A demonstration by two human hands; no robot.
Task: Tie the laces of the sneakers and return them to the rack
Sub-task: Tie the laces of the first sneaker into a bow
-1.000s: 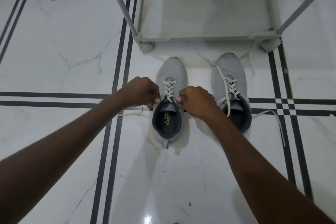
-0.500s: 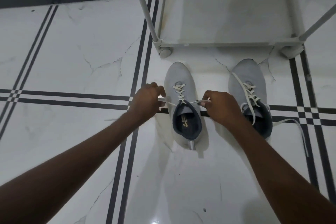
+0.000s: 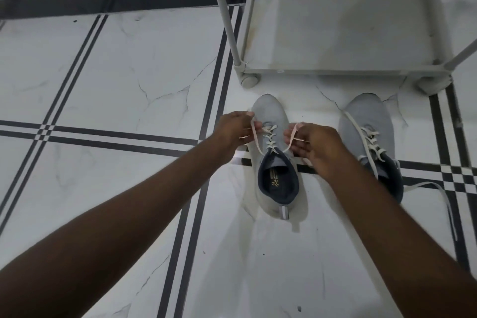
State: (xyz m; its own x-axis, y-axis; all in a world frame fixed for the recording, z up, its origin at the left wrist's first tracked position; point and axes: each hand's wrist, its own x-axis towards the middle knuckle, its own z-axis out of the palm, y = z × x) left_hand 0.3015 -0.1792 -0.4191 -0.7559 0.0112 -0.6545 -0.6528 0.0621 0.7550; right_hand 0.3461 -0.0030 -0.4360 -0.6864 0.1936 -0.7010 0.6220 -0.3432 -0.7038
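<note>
Two grey sneakers with dark blue linings stand side by side on the floor, toes toward the rack. Over the left sneaker (image 3: pixel 273 121) my left hand (image 3: pixel 233 129) pinches one cream lace end, folded into a loop at its left side. My right hand (image 3: pixel 313 143) pinches the other lace end, looped up at the shoe's right side. Both strands run down to the top eyelets. The right sneaker (image 3: pixel 366 121) has loose laces (image 3: pixel 438 188), one trailing across the floor to the right.
A grey metal shoe rack (image 3: pixel 335 71) on castors stands just beyond the sneakers, its lowest shelf bare. White marble floor tiles with black stripe lines spread to the left and toward me. A dark skirting runs along the wall at the back.
Both hands have risen slightly toward the toe, and each now holds its lace end folded into a loop instead of pulled out flat to the sides. The view has shifted.
</note>
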